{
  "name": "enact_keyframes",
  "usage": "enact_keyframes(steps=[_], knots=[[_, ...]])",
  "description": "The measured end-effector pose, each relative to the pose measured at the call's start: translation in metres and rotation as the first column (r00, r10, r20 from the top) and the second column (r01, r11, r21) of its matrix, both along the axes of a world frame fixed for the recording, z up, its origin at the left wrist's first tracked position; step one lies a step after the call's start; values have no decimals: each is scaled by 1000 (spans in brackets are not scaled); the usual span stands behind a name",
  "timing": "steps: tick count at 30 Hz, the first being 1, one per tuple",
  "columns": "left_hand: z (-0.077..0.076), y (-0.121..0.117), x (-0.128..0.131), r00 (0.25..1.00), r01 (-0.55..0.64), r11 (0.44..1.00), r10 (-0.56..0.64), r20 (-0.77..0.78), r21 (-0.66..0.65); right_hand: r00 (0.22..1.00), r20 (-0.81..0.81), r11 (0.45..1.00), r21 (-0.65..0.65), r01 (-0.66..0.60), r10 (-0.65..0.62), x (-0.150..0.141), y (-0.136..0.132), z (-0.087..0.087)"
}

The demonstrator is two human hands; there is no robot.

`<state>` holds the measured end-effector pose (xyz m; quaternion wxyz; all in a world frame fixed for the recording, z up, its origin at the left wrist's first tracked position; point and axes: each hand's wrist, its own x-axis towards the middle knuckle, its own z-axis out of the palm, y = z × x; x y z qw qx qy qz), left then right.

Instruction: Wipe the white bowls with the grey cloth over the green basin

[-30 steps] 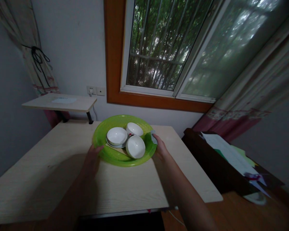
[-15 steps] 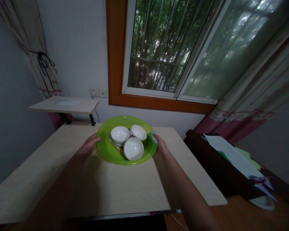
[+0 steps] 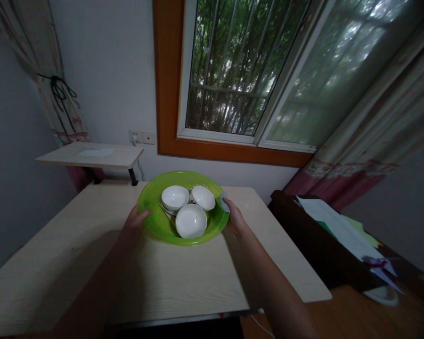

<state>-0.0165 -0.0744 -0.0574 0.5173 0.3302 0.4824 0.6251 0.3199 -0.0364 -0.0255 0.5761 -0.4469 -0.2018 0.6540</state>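
Note:
A green plastic basin (image 3: 155, 226) is gripped at both sides over the desk. My left hand (image 3: 134, 222) is closed on its left rim, thumb over the edge. My right hand (image 3: 235, 215) grips the right rim, where a greyish cloth (image 3: 225, 202) hangs over the edge by my fingers. Inside lie three white bowls: a left one (image 3: 175, 197), a right one (image 3: 203, 197) and a front one (image 3: 191, 221). Something like chopsticks (image 3: 167, 215) rests beside the left bowl, partly hidden. Whether the basin touches the desk I cannot tell.
The pale wooden desk (image 3: 183, 278) stands against the wall. A raised shelf (image 3: 88, 155) with a paper on it is at the back left. Beyond lies a window (image 3: 240, 70) with an orange frame. Papers (image 3: 332, 226) lie on a dark brown piece of furniture (image 3: 304, 235) at right.
The front bowl has slid slightly left within the basin. The basin's left side and my left hand sit a little lower. The camera view has shifted slightly.

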Motion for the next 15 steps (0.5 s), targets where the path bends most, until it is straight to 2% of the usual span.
enact_keyframes(steps=[3, 6, 15], knots=[[-4, -18, 7, 1000, 19, 1000, -19, -16, 12, 1000, 14, 1000, -4, 24, -24, 2, -3, -7], [-3, -20, 4, 997, 73, 996, -71, -30, 47, 999, 13, 1000, -4, 30, -30, 2, -5, -9], [5, 24, -25, 980, 200, 980, -200, -16, 0, 1000, -25, 1000, 0, -5, 5, 1, 7, -3]])
